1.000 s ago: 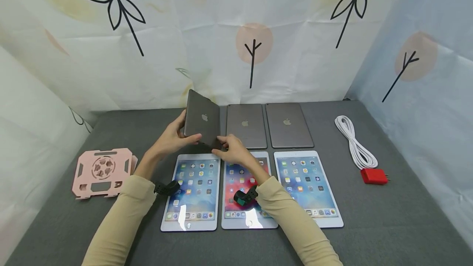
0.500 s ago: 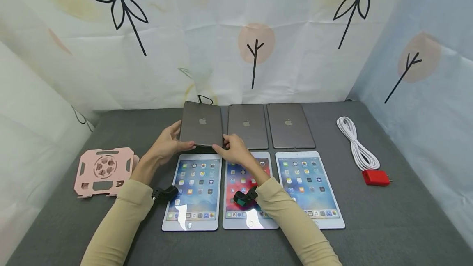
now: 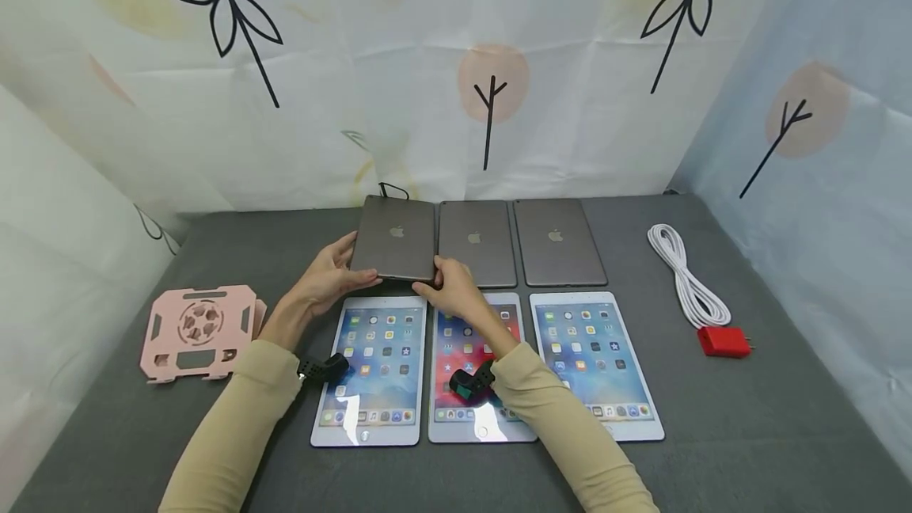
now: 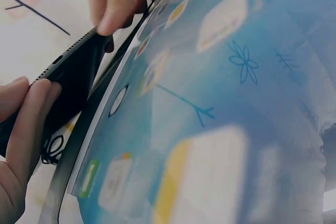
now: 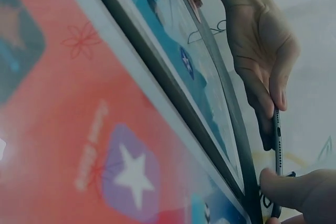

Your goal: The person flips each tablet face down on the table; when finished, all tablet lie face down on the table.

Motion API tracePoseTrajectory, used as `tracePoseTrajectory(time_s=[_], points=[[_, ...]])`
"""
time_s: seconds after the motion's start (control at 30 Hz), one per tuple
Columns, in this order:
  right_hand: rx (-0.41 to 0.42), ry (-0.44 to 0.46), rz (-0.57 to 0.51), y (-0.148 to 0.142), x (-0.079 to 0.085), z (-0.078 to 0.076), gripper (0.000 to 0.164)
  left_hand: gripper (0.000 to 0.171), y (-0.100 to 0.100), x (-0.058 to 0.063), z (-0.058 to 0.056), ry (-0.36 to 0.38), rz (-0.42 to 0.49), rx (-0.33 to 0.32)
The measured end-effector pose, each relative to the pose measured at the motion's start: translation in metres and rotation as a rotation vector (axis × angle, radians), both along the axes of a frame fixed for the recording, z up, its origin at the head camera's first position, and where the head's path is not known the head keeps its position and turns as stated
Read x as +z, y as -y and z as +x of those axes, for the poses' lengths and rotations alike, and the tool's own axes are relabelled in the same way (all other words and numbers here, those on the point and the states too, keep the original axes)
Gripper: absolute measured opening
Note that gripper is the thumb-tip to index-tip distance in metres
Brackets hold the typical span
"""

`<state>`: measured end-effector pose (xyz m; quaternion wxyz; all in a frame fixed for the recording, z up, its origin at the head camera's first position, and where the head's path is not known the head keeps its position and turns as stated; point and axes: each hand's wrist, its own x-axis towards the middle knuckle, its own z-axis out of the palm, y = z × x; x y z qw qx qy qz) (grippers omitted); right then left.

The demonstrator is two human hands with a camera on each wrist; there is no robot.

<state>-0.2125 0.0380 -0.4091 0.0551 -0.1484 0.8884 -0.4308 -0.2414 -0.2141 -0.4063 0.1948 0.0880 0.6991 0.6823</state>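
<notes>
Both hands hold a dark grey tablet (image 3: 396, 248), back side up, at the far left of a row of similar tablets. My left hand (image 3: 324, 283) grips its near-left corner, thumb on top and fingers along the left side. At the near-right corner my right hand (image 3: 454, 289) pinches the edge. Speaker holes show along the tablet's near edge (image 4: 65, 56) in the left wrist view, raised off the table. Whether the far edge touches the cloth I cannot tell. In the right wrist view, my left hand (image 5: 262, 51) faces my right thumb (image 5: 283, 188) across the edge.
Two more grey tablets, the middle one (image 3: 476, 248) and the right one (image 3: 558, 244), lie face down alongside. Nearer are three lit white tablets (image 3: 366, 438). Pink cut-out panels (image 3: 199, 331) lie left; a white cable (image 3: 680, 275) and red charger plug (image 3: 723, 341) lie right.
The held tablet has come down from a steep tilt to lie flatter. Over the last half second it has slid slightly right, towards the middle grey tablet, with both hands still on it.
</notes>
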Motion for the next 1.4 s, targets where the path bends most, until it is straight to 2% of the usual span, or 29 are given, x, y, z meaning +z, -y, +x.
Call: tracePoseTrajectory(time_s=[0.13,0.27,0.47,0.63,0.87,1.07,1.27,1.4], points=[[-0.008,0.013,0.023,0.002,0.0,0.0,0.034,0.102,0.0,-0.003,-0.005,-0.05,-0.131,-0.017],[-0.019,0.03,0.041,0.004,0.0,0.0,0.049,0.11,0.001,-0.006,-0.008,-0.132,-0.315,-0.018],[-0.029,0.057,0.046,0.005,0.002,-0.001,0.059,0.111,0.005,-0.006,-0.008,-0.278,-0.558,-0.01],[-0.04,0.06,0.058,0.006,0.003,-0.001,0.06,0.114,0.01,-0.006,-0.009,-0.333,-0.731,0.0],[-0.06,0.073,0.053,0.007,0.003,0.0,0.063,0.116,0.013,-0.008,-0.012,-0.342,-0.802,-0.014],[-0.056,0.07,0.071,0.007,0.002,-0.001,0.062,0.114,0.013,-0.007,-0.014,-0.356,-0.883,-0.057],[-0.06,0.064,0.141,0.007,0.0,-0.005,0.063,0.109,0.012,-0.007,-0.015,-0.346,-0.9,-0.093],[-0.057,0.061,0.146,0.007,0.0,-0.005,0.064,0.108,0.013,-0.008,-0.015,-0.344,-0.906,-0.097]])
